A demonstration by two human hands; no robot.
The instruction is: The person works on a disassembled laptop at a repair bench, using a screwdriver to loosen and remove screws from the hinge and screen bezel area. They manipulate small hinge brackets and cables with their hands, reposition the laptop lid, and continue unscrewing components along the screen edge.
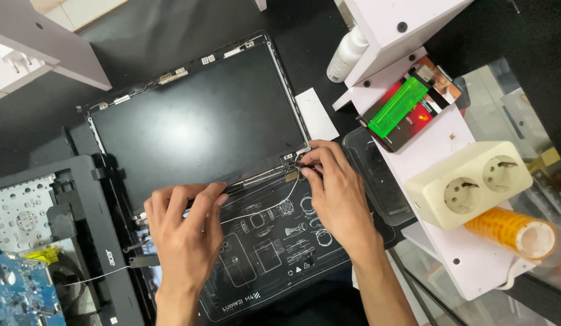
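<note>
both hands pinch: left hand (pixel 187 232) holds thin wire (pixel 274 205), right hand (pixel 335 187) closed on hinge (pixel 292 160) at screen panel's (pixel 196 115) 4 o'clock; we ease slack gently, no tugging.

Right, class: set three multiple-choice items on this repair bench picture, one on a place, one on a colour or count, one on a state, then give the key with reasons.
1. Where is the right hand?
A. At the laptop screen panel's lower right hinge corner
B. On the tape roll
C. On the white bottle

2. How many outlets does the cream socket block have?
A. One
B. Two
C. Four

3. What state is the screen panel in?
A. Lit
B. Dark, bezel removed
C. Folded shut

Key: 1 A, its fingertips pinch at that hinge corner; 2 B, two round outlets face up; 3 B, the glass is black and bare metal brackets line its edges.
</note>
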